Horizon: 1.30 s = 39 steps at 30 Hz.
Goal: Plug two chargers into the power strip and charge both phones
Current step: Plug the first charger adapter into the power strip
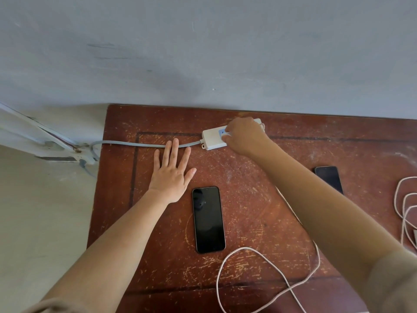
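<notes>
A: Landmark — the white power strip [214, 138], far side of the scuffed red-brown table [248, 199], near the grey wall [203, 53].

B: Hands?

A: Right hand [244, 136] sits on top of the strip, fingers curled down over its sockets. A charger plug may be under them — hidden, cannot tell. Left hand [172, 170] lies flat on the table just left of the strip, fingers spread and released, tips over the strip's grey cord [135, 143].

B: Phones?

A: One black phone [208, 220] nearer the person than the strip, screen up, dark. A second phone [329, 178] to the strip's right, partly behind the right forearm.

B: Cables?

A: A white cable [266, 258] loops below the first phone. Another white coil [406, 211] at the frame's right edge, well apart from the strip.

B: Any writing, brands?

A: None legible on strip or phones.
</notes>
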Each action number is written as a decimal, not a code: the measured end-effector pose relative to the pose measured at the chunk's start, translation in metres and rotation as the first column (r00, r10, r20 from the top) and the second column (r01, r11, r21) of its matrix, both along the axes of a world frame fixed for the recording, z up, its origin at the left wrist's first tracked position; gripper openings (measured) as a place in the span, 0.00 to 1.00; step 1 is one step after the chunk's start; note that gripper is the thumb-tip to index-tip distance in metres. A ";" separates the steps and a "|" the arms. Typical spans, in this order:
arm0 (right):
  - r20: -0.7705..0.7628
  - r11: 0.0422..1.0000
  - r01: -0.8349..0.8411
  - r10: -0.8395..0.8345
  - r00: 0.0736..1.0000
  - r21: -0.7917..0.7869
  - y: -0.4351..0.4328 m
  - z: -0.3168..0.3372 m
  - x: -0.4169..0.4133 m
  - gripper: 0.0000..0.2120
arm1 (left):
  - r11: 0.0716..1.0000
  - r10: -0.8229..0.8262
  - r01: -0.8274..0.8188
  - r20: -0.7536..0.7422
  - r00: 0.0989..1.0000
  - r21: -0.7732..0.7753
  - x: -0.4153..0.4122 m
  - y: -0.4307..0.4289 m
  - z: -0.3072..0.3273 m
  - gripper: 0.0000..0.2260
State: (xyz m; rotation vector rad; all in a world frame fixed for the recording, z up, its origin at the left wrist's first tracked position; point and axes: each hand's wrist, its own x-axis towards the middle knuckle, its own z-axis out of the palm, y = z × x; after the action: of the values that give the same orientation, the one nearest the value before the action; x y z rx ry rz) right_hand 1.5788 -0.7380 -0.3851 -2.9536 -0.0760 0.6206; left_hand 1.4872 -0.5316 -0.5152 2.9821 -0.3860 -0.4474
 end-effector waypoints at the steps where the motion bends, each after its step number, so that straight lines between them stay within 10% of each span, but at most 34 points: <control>1: -0.013 0.999 -0.025 0.025 1.000 -0.042 0.007 0.001 0.007 0.11 | 1.000 -0.001 0.001 0.003 1.000 -0.003 -0.001 0.000 -0.001 0.32; 16: -0.015 0.971 -0.026 0.024 1.000 -0.236 0.030 -0.004 0.017 0.11 | 0.999 -0.026 0.032 -0.158 0.987 0.033 0.012 0.003 0.017 0.32; 19: 0.267 0.968 -0.039 0.107 0.958 -0.248 0.027 0.005 -0.018 0.22 | 1.000 -0.007 0.008 -0.034 0.999 0.020 -0.005 0.006 0.040 0.29; 22: 0.565 0.985 0.051 -0.136 0.814 0.165 0.015 0.005 -0.089 0.23 | 0.972 0.194 -0.190 0.021 0.981 -0.140 -0.054 0.000 0.056 0.28; 28: 0.229 0.836 0.496 -0.544 0.807 0.236 -0.030 -0.041 -0.253 0.25 | 0.923 0.330 -0.359 -0.195 0.924 -0.139 -0.111 -0.042 0.060 0.46; 36: 0.142 0.338 0.932 -0.937 0.321 0.128 -0.085 -0.061 -0.366 0.32 | 0.966 0.255 -0.256 -0.223 0.941 0.026 -0.106 -0.087 0.049 0.59; 39: 0.045 0.368 0.929 -0.930 0.366 0.049 -0.085 -0.062 -0.387 0.28 | 0.964 0.261 -0.266 -0.230 0.937 0.012 -0.111 -0.082 0.049 0.60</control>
State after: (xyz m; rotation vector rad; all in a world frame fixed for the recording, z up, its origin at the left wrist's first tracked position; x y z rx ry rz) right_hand 1.1915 -0.8235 -0.4472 -2.3472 1.4885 0.2924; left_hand 1.3760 -0.6134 -0.4665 2.8588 0.0319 -0.7413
